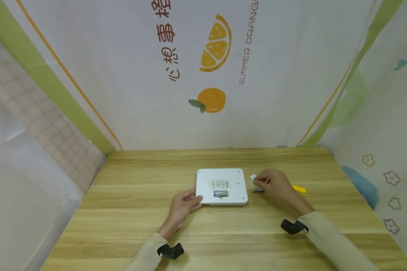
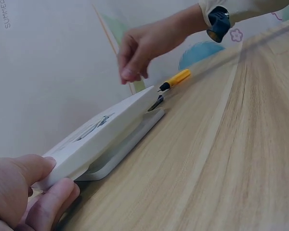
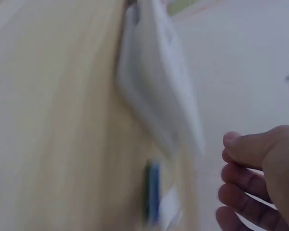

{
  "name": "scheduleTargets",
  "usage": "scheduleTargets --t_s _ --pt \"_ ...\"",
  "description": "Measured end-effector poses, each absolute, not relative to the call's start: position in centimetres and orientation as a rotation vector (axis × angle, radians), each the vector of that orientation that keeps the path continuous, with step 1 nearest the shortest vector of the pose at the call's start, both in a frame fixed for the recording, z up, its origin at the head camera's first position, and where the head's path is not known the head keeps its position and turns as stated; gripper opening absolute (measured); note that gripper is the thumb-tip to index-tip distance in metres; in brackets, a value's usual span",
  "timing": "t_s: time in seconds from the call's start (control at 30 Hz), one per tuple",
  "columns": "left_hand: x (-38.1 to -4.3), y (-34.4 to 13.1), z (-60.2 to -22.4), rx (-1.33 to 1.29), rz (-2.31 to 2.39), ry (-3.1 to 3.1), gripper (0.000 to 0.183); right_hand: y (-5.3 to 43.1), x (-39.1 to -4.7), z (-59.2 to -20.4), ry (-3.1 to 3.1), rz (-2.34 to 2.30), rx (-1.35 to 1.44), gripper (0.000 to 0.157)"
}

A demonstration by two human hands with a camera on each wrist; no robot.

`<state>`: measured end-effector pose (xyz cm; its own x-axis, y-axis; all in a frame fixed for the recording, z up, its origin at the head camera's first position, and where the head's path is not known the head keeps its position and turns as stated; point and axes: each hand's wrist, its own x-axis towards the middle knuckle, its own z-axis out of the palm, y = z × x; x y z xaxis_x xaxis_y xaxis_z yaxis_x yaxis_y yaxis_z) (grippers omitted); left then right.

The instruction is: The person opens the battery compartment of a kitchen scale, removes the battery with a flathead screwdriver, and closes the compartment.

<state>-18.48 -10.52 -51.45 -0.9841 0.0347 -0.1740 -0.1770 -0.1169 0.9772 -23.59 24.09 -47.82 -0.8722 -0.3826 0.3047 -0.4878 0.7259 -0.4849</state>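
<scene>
A white flat device like a scale (image 1: 220, 177) lies with its label and battery recess (image 1: 221, 194) facing up. Slim batteries show in the recess. My left hand (image 1: 184, 205) grips the near left corner, thumb on top and fingers beneath; the left wrist view shows this edge tilted up. To the device's right, my right hand (image 1: 274, 183) hovers with loosely curled fingers, thumb near the forefinger and nothing visible held. Close to its fingertips are a small white piece (image 1: 253, 177) and a dark battery-like stick (image 1: 258, 191); both appear apart from the hand in the right wrist view.
A yellow-handled tool (image 1: 299, 189) with a black front end (image 2: 164, 86) lies on the wooden table (image 1: 139, 177), partly behind my right hand. A printed white curtain (image 1: 149, 124) hangs along the back edge, and more cloth covers the sides.
</scene>
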Motion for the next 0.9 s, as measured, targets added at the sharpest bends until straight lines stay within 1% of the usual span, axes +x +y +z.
scheduleTargets --t_s 0.23,0.4,0.67,0.9 --pt "-18.6 -10.4 -51.4 -0.152 2.236 1.982 0.055 17.8 -23.9 -45.7 -2.844 0.887 1.022 0.014" --pt "-18.6 -10.6 -51.5 -0.171 2.228 2.001 0.053 14.7 -23.9 -45.7 -2.843 0.844 1.155 0.012" --pt "-18.6 -10.7 -51.5 -0.174 2.232 1.991 0.053 13.0 -24.5 -45.8 -2.932 0.684 1.173 0.008" --pt "-18.6 -10.7 -51.5 -0.178 2.23 1.983 0.053 12.8 -24.6 -45.5 -2.953 0.613 1.232 0.007"
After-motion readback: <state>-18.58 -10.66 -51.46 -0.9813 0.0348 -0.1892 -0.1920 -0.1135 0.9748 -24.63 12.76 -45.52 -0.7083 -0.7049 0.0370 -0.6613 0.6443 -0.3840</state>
